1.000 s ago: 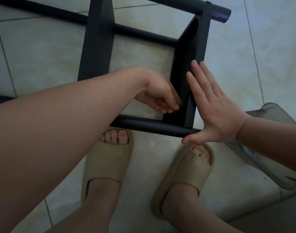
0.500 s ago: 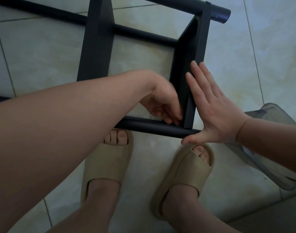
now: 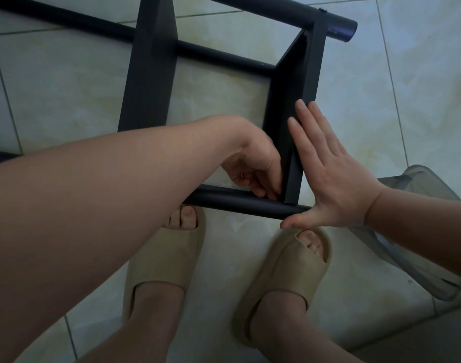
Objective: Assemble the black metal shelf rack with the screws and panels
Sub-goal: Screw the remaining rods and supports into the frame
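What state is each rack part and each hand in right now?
Right panel: on edge between the tubes, braced from outside.
Left panel: on edge across the tubes, no hand on it.
Near tube: horizontal, meets the right panel's near end.
Left hand: fingers curled at that inner corner; contents hidden.
Right hand: flat, fingers straight, pressing the right panel.

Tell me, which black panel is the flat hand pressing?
The right panel; the right hand lies flat against its outer side. The left panel stands clear of that hand.
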